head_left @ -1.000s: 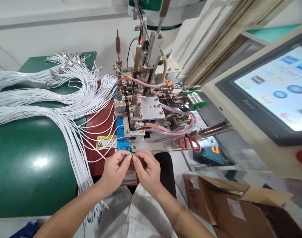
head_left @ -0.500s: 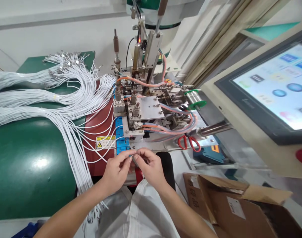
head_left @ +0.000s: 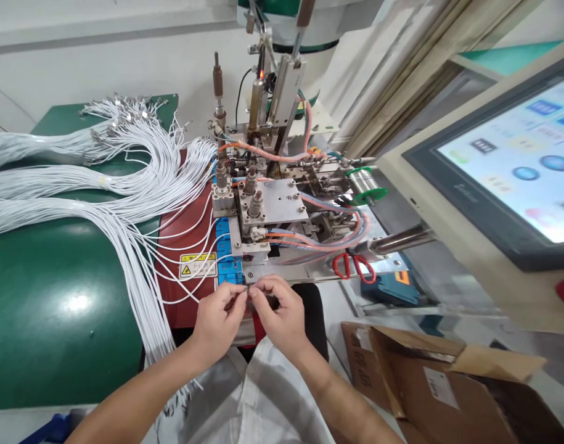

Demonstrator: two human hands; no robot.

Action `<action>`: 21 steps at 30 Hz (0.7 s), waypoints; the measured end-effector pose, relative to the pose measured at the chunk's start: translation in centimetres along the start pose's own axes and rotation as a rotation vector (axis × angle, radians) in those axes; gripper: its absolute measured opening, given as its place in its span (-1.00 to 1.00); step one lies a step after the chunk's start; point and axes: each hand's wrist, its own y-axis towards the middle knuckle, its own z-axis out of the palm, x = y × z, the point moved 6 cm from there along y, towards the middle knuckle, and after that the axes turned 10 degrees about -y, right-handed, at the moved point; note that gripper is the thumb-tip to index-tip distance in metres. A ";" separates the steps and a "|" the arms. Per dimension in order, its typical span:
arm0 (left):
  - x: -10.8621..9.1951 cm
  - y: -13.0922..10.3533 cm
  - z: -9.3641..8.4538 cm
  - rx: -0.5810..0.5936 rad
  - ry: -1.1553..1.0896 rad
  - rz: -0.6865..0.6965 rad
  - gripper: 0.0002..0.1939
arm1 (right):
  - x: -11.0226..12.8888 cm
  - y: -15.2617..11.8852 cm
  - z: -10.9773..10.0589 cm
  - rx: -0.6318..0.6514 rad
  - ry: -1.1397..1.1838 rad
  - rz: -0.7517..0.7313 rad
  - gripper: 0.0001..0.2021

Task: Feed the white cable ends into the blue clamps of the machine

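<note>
My left hand (head_left: pixel 220 317) and my right hand (head_left: pixel 279 311) meet at the front edge of the machine (head_left: pixel 277 203). Both are closed in a pinch, fingertips nearly touching, around something too small to make out. Just beyond them lies the row of blue blocks (head_left: pixel 228 269). Thin white cables (head_left: pixel 138 246) run from these blocks over a dark red plate (head_left: pixel 180 313) and join thick bundles on the left.
Red-handled scissors (head_left: pixel 353 266) lie right of my hands, below a green-flanged wire spool (head_left: pixel 365 185). A touch screen (head_left: pixel 508 166) stands at the right. An open cardboard box (head_left: pixel 429 382) is at lower right, a green table (head_left: pixel 55 314) at left.
My fingertips have shifted slightly, with my left hand a little further from my right. Both hands keep their pinch at nearly the same place.
</note>
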 end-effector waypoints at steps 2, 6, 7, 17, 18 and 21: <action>-0.2 0.1 -0.2 -0.001 0.067 0.047 -0.86 | 1.2 0.1 -0.4 -0.024 -0.223 -0.222 -0.94; -1.2 0.3 -0.3 0.027 0.159 0.195 -0.86 | 1.7 0.4 -0.2 0.083 -0.340 -0.354 -0.92; -1.2 0.4 -0.4 0.017 0.147 0.193 -0.86 | 1.3 0.6 -0.3 0.083 -0.267 -0.285 -0.91; 0.0 0.6 -0.4 -0.003 -0.045 0.034 -0.79 | -1.1 0.3 0.8 0.197 0.166 0.158 -0.90; 0.0 0.6 -0.4 0.005 -0.054 0.035 -0.77 | -1.1 0.3 0.8 0.196 0.165 0.160 -0.90; 0.0 0.5 -0.3 0.030 -0.073 0.050 -0.74 | -1.1 0.3 0.8 0.164 0.148 0.162 -0.89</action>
